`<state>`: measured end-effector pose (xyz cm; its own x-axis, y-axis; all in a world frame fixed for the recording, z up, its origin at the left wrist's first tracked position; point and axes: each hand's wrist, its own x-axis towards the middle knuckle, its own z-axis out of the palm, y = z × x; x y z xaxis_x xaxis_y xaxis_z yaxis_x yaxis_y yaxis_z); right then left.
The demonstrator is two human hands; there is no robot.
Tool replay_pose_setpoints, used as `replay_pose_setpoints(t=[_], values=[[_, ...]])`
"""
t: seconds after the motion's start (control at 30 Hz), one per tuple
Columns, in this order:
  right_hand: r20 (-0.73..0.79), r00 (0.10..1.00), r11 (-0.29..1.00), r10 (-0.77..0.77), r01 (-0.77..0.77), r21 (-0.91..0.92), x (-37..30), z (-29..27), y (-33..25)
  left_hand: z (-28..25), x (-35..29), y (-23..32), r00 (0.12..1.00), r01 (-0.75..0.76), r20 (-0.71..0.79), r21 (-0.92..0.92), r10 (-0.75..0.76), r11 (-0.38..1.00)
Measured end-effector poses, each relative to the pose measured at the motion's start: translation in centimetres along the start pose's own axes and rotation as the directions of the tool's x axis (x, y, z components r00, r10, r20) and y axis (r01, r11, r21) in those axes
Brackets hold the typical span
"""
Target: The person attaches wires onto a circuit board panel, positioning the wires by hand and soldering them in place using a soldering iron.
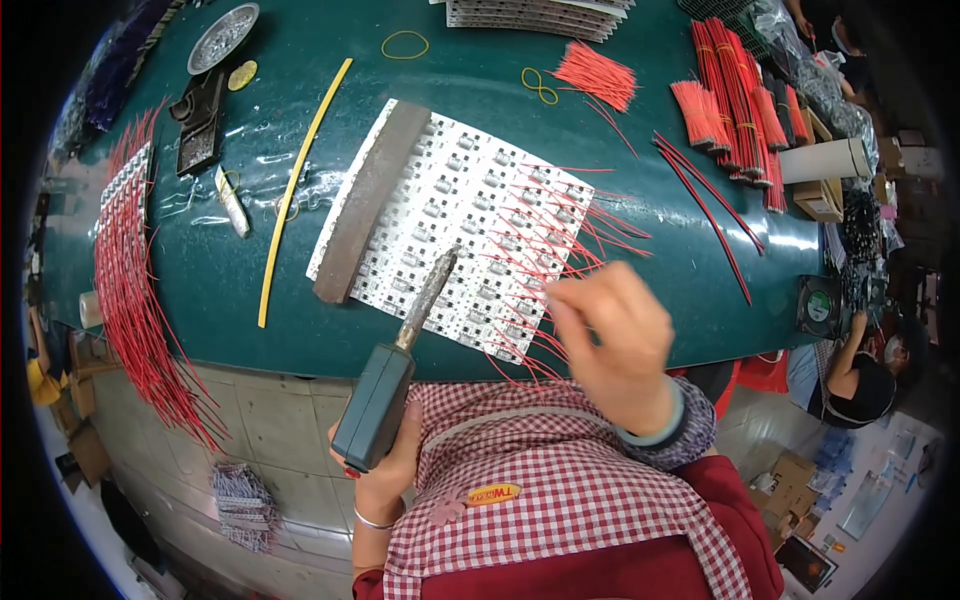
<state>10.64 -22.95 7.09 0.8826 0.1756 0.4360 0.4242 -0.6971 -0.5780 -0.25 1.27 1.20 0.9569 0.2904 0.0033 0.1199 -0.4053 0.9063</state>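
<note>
My left hand grips the dark green handle of a soldering iron. Its crusted metal tip points up over a white circuit board panel lying tilted on the green table. Rows of small black and silver parts cover the panel. Thin red wires stick out from its right-hand columns, many past the edge. A brown flat bar lies across the panel's left side. My right hand is by the panel's lower right edge, thumb and forefinger pinched among the wires; what they hold is too small to make out.
A wired panel with long red wires hangs over the table's left edge. Further back are a metal dish, a black tray, a knife and a yellow strip. Red wire bundles and a white roll lie right.
</note>
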Motion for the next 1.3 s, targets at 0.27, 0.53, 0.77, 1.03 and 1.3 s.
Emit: replay_pose_setpoints(t=[0.27,0.53,0.77,1.03,1.3], values=[[-0.039,0.999,0.998,-0.037,0.035,-0.043,-1.3,6.7,2.3,0.4,0.5,0.4,0.998,-0.051,0.033,-0.138,0.056,0.989],[-0.045,0.997,0.997,-0.059,0.057,-0.052,-1.3,7.6,2.5,0.6,0.6,0.4,0.997,-0.028,0.060,-0.163,0.038,0.986],[-0.029,0.998,0.995,-0.064,0.061,-0.081,-1.2,7.6,2.3,0.4,1.0,0.5,0.993,-0.040,0.104,-0.125,0.053,0.991],[-0.009,0.998,0.992,-0.066,0.065,-0.105,-1.2,7.5,2.1,0.3,1.6,1.0,0.986,-0.044,0.156,-0.092,0.058,0.995],[0.006,0.998,0.990,-0.070,0.070,-0.121,-1.1,7.5,2.0,0.2,1.9,1.1,0.984,-0.054,0.164,-0.104,0.071,0.993]])
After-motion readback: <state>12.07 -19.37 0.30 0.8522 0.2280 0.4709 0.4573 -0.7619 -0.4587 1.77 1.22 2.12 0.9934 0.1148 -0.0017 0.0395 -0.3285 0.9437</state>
